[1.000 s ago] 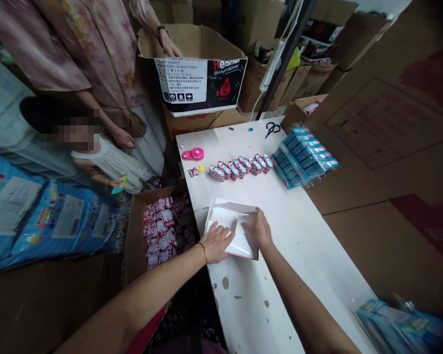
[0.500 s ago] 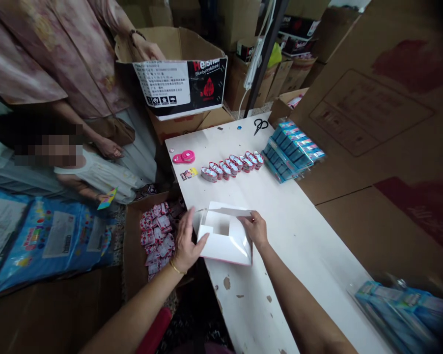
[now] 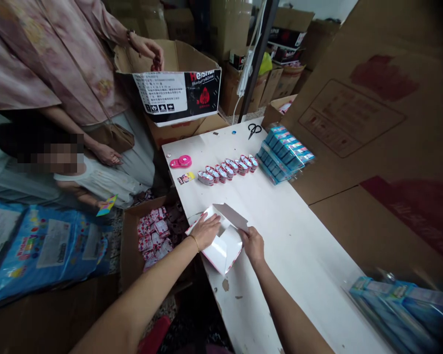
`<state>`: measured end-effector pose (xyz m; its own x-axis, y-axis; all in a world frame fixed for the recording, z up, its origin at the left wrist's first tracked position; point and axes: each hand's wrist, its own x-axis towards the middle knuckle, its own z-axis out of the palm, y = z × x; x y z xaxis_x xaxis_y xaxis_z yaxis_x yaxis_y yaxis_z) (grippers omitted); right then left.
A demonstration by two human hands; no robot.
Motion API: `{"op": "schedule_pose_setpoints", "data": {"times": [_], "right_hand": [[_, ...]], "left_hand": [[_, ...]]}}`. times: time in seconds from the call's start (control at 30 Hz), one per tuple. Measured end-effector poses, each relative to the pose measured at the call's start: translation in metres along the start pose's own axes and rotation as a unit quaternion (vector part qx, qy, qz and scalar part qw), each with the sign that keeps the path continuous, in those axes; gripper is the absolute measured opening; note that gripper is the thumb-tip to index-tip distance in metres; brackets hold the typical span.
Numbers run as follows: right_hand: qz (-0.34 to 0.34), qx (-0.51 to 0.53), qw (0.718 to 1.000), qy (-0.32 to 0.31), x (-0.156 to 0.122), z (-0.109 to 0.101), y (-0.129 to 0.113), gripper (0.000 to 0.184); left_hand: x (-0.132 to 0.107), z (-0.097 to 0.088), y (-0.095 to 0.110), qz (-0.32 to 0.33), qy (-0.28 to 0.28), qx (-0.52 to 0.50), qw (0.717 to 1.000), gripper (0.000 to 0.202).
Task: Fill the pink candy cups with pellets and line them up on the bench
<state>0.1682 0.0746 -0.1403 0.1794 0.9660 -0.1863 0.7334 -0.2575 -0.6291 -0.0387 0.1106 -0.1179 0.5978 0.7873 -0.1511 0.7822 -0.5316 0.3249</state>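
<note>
A small white paperboard box (image 3: 221,250) with pinkish edges sits tilted near the table's left edge, its flaps raised. My left hand (image 3: 206,231) lies over the box's left side with fingers stretched into its opening; the fingertips are partly inside. My right hand (image 3: 253,245) pinches the box's right flap between thumb and fingers. Beyond the box stands a row of small red-and-silver packets (image 3: 228,169). To their left are a pink round tool (image 3: 180,162) and a small yellow-and-dark card (image 3: 185,178).
Black scissors (image 3: 254,130) and blue packaged boxes (image 3: 285,153) are at the table's far end. More blue packs (image 3: 401,305) lie at lower right. An open carton of red packets (image 3: 155,231) stands left of the table (image 3: 280,231). Another person's hand (image 3: 148,48) is over a Heishui carton (image 3: 203,98); a child stands nearby.
The box has turned and tilted, with its far flap now raised higher. My left hand has moved from its outer side onto its opening. The other person's hand has lifted with something reddish.
</note>
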Motion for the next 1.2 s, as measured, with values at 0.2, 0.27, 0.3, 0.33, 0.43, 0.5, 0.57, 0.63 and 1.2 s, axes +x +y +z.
{"op": "schedule_pose_setpoints", "data": {"times": [0.2,0.27,0.3,0.33,0.43,0.5,0.57,0.63,1.2], "right_hand": [[-0.125,-0.033,0.991,-0.021,-0.052,-0.013,-0.008,0.056],[-0.230,-0.037,0.971,-0.042,-0.059,-0.025,-0.020,0.067],[-0.283,-0.045,0.956,-0.061,-0.058,-0.032,-0.026,0.072],[-0.328,-0.059,0.939,-0.088,-0.054,-0.039,-0.033,0.076],[-0.390,-0.125,0.895,-0.178,-0.035,-0.048,-0.045,0.075],[-0.378,-0.165,0.885,-0.215,-0.023,-0.045,-0.043,0.063],[-0.347,-0.188,0.890,-0.227,-0.017,-0.037,-0.033,0.051],[-0.322,-0.206,0.896,-0.225,-0.017,-0.027,-0.023,0.044],[0.001,-0.002,1.000,-0.007,-0.025,0.017,-0.043,0.094]], "left_hand": [[-0.039,0.018,0.005,-0.346,0.271,-0.307,0.844,0.072],[-0.046,0.031,0.008,-0.365,0.234,-0.419,0.798,0.064],[-0.046,0.036,0.009,-0.354,0.219,-0.448,0.792,0.059],[-0.045,0.039,0.009,-0.338,0.214,-0.462,0.792,0.055],[-0.038,0.043,0.011,-0.319,0.223,-0.452,0.802,0.053],[-0.033,0.044,0.012,-0.323,0.212,-0.428,0.817,0.054],[-0.029,0.047,0.013,-0.331,0.194,-0.403,0.831,0.053],[-0.027,0.050,0.014,-0.332,0.185,-0.386,0.840,0.053],[-0.030,0.029,0.031,-0.359,0.169,-0.463,0.793,0.051]]}}
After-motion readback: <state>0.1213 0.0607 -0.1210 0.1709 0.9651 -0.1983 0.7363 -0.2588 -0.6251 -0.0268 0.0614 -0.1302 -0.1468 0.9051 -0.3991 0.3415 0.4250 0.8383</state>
